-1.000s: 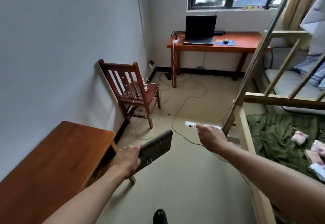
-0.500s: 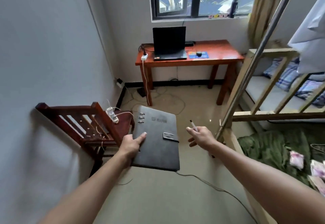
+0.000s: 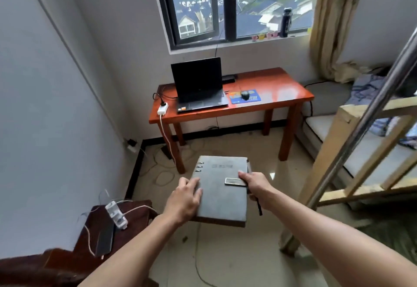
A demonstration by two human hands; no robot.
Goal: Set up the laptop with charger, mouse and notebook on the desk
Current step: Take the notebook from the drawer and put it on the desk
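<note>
**Notebook held in both hands, short of the worktop**

Head view. A grey notebook [image 3: 222,187] is held in the air over the floor, in the foreground, well apart from the worktop [image 3: 282,90] at the far wall. It is closed and lies nearly flat, with its binder rings [image 3: 199,166] at the far left and its metal clasp [image 3: 233,181] near the right edge. The left hand [image 3: 185,198] is clamped on the notebook's left edge, with the fingers spread on the cover. The right hand [image 3: 255,184] is closed on the right edge, with the thumb laid on the cover just beside the clasp. A pen [image 3: 249,167] is held in the same hand, along the notebook's right side.

On the worktop an open laptop [image 3: 198,83] is seen at the left, its screen dark. Just to its right a black mouse [image 3: 245,95] is set on a blue pad [image 3: 255,98]. A white power strip [image 3: 163,108] lies at the left front corner, and a black plug [image 3: 162,103] is seated in it. A white cord hangs from the strip to the floor, where loose cables are coiled.

Above the worktop a window [image 3: 225,4] is seen, with a dark bottle [image 3: 286,22] on its sill and a curtain [image 3: 327,27] at its right. A wooden bed frame [image 3: 338,142] and a slanted metal pole [image 3: 370,126] are seen at the right. At the lower left a chair [image 3: 99,223] carries a second strip [image 3: 116,213] and a dark flat object [image 3: 105,239].
</note>
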